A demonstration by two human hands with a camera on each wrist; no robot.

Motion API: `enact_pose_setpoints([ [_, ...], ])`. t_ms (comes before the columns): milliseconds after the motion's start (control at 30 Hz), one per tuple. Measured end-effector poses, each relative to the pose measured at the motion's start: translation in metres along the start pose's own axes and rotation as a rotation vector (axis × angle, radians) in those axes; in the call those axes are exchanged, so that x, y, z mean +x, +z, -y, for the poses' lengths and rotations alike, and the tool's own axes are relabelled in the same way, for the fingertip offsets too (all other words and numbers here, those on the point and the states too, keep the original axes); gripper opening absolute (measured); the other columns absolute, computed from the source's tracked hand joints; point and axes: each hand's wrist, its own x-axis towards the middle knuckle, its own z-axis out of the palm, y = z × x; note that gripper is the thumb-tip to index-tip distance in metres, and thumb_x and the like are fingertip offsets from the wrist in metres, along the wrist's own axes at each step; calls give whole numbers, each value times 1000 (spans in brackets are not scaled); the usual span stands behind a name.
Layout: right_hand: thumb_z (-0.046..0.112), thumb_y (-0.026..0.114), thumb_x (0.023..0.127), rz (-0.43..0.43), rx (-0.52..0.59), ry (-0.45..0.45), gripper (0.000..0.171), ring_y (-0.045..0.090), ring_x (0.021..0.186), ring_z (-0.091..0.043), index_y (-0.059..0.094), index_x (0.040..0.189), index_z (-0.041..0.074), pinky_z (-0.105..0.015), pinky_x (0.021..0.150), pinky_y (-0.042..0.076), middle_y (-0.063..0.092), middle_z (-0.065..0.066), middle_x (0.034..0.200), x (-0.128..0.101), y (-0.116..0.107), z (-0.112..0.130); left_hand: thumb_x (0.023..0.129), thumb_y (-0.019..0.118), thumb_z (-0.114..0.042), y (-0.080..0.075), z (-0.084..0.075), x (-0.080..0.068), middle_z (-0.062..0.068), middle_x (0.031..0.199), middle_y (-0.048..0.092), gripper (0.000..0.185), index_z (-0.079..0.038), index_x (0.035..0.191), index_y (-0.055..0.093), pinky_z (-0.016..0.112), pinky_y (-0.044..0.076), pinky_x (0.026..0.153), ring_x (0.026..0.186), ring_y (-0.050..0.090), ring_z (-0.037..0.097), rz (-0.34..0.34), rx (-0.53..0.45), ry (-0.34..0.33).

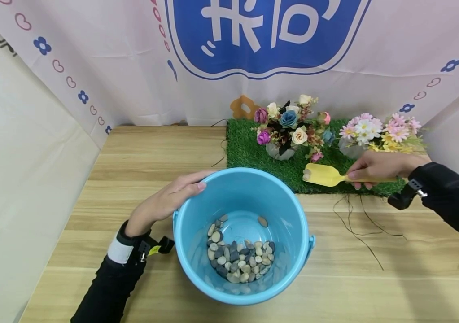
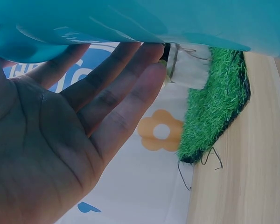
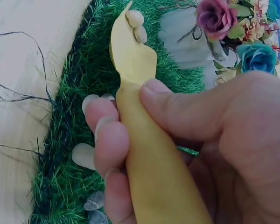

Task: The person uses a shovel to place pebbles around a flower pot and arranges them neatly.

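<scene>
Head view: right hand (image 1: pixel 378 168) grips the handle of a yellow plastic scoop (image 1: pixel 326 176), fingers (image 3: pixel 113 142) and thumb clamped around it. Scoop held level over the artificial grass mat (image 1: pixel 249 150), two small pebbles (image 3: pixel 137 25) at its tip. Left hand (image 1: pixel 168 199) rests on the rim of the blue bucket (image 1: pixel 197 260), fingers straight and together. Bucket stands on the wooden worktop (image 1: pixel 140 157), just in front of the mat, with pebbles lying in its bottom. Two flower arrangements (image 1: pixel 290 125) stand on the mat.
</scene>
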Motion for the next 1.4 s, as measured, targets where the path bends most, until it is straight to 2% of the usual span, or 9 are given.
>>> enact_pose_setpoints([
  [167, 12, 48, 109, -24, 22, 23, 28, 43, 64, -17, 62, 124, -7, -30, 55, 35, 60, -14, 90, 1, 3, 4, 110, 33, -18, 0, -1, 1, 25, 133, 59, 49, -1, 155, 37, 45, 63, 68, 93, 72, 36, 4, 5, 9],
  [367, 13, 48, 109, -57, 8, 33, 33, 50, 69, -23, 59, 130, -9, -33, 57, 39, 61, -12, 93, 1, 9, 11, 110, 33, -19, 0, -1, 1, 26, 133, 59, 49, -1, 155, 37, 45, 63, 67, 93, 72, 37, 9, -5, 7],
  [467, 14, 49, 108, -81, -17, 35, 31, 56, 71, -26, 63, 126, -8, -34, 60, 45, 62, -11, 90, 0, 11, 24, 110, 33, -19, 1, -2, 1, 26, 133, 59, 48, -1, 155, 37, 45, 63, 66, 93, 72, 37, 6, -8, 4],
  [600, 17, 53, 107, -111, -66, 53, 25, 63, 69, -26, 72, 105, 1, -33, 60, 51, 64, -10, 83, -2, 12, 48, 110, 33, -18, 0, -1, 0, 26, 131, 60, 48, -1, 155, 38, 45, 63, 66, 92, 72, 38, 4, -8, 7],
  [800, 18, 52, 108, -71, -99, 92, 28, 62, 66, -21, 71, 90, 7, -34, 58, 51, 64, -9, 80, -4, 12, 74, 110, 33, -18, 0, 0, 0, 25, 130, 60, 48, -1, 155, 38, 45, 63, 66, 90, 72, 38, 7, 3, 15],
  [1000, 18, 53, 107, -44, -189, 109, 33, 48, 55, -15, 69, 79, 9, -32, 56, 43, 63, -6, 71, -12, 3, 82, 110, 33, -18, 1, 1, 1, 26, 134, 58, 48, -1, 155, 37, 45, 63, 67, 93, 71, 42, 13, -10, 17],
  [1133, 18, 55, 105, -43, -204, 113, 36, 46, 53, -13, 65, 72, 10, -27, 51, 42, 61, -5, 68, -23, -4, 83, 110, 33, -18, 1, 0, 2, 25, 135, 58, 48, -2, 155, 38, 45, 63, 68, 95, 71, 42, 9, -10, 16],
  [1267, 18, 55, 105, -27, -220, 110, 35, 46, 53, -11, 61, 71, 11, -25, 51, 44, 58, -2, 67, -37, -11, 86, 110, 33, -19, 0, 0, 0, 25, 131, 60, 48, -1, 155, 37, 45, 63, 68, 93, 72, 40, 15, -5, 12],
  [1400, 18, 56, 106, 24, -239, 53, 27, 51, 54, -12, 65, 82, 10, -25, 52, 48, 59, -2, 70, -52, -22, 93, 110, 33, -18, 0, 0, 0, 25, 130, 61, 48, -1, 155, 37, 46, 63, 68, 93, 72, 40, 17, -9, 10],
])
